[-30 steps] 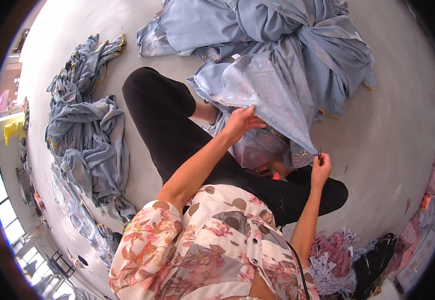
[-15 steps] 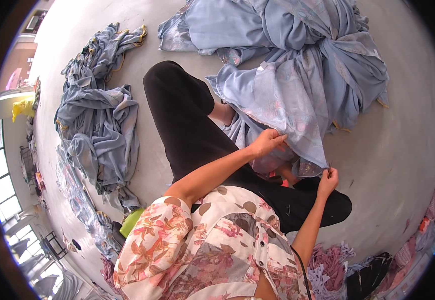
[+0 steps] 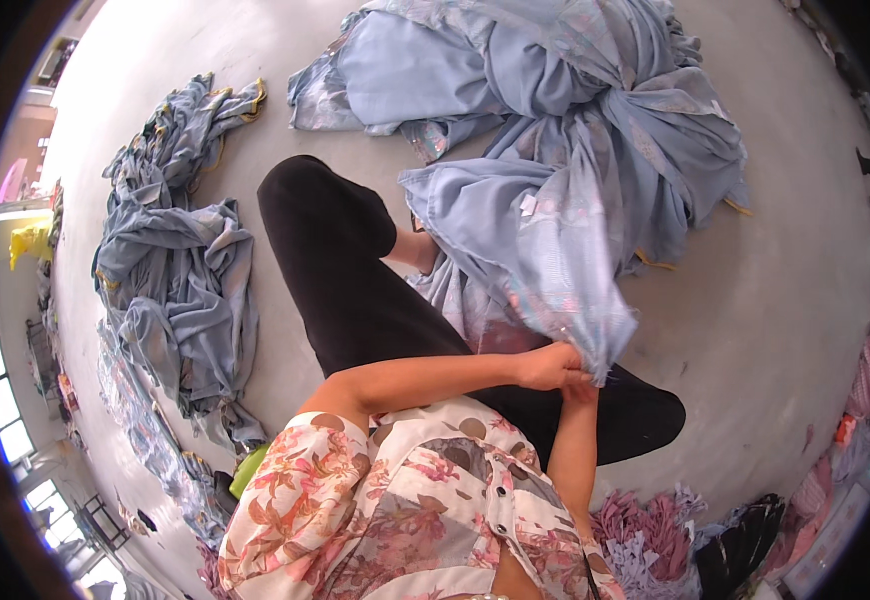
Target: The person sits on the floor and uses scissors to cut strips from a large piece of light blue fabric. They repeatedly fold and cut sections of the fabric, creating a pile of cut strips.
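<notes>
A light blue patterned cloth [image 3: 580, 255] stretches from the big heap down to my lap. My left hand [image 3: 553, 366] is closed on its near corner, which bunches up at the fingers. Directly below and touching it is my right hand [image 3: 581, 389], its fingers mostly hidden by the left hand and the cloth. Whether the right hand holds anything does not show. Part of the same cloth lies across my lower legs, with my black trousers [image 3: 355, 270] around it.
A heap of blue fabric [image 3: 435, 70] with yellow-edged parts lies ahead on the grey floor. Another blue pile [image 3: 190, 270] runs along the left. A lime green object [image 3: 247, 472] sits near my left side. Mauve and pale scraps [image 3: 645, 530] lie at the lower right.
My hands have come together from apart, the right moving left and down, the left moving lower. The cloth's edge, spread between them before, is now bunched. The view has shifted somewhat.
</notes>
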The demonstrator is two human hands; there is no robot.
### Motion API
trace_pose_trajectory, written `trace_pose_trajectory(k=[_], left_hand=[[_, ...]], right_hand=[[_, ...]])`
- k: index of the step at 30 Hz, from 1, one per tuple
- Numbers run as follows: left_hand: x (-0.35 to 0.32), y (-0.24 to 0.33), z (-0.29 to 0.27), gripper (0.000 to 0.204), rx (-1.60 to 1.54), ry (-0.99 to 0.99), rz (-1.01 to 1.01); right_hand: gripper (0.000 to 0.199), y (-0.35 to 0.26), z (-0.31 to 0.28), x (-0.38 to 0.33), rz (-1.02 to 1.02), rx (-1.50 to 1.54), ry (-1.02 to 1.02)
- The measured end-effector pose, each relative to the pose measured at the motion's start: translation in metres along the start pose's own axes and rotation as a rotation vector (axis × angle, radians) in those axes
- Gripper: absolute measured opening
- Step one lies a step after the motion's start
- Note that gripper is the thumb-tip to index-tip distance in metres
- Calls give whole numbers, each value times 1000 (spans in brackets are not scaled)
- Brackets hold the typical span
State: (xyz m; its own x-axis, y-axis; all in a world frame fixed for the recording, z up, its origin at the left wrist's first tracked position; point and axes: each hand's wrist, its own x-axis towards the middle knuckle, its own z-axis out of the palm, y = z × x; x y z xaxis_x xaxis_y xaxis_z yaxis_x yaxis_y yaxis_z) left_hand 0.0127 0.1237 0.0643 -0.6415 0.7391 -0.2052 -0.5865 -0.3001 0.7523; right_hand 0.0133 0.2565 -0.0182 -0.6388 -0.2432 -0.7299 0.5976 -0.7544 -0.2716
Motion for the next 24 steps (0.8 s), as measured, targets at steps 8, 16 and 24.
trace_pose_trajectory(k=[8,16,24], left_hand=[[-41,23,-29,30,358,270,-148],[-45,-3,-66,25,387,617,-50],[-58,-50,-126,27,685,983,-219]], right_hand=[[34,-134,80,8,-272,-2106,242],[26,-420,189,-40,-1603,-2244,1255],[22,-214,48,72,-1017,-1835,535]])
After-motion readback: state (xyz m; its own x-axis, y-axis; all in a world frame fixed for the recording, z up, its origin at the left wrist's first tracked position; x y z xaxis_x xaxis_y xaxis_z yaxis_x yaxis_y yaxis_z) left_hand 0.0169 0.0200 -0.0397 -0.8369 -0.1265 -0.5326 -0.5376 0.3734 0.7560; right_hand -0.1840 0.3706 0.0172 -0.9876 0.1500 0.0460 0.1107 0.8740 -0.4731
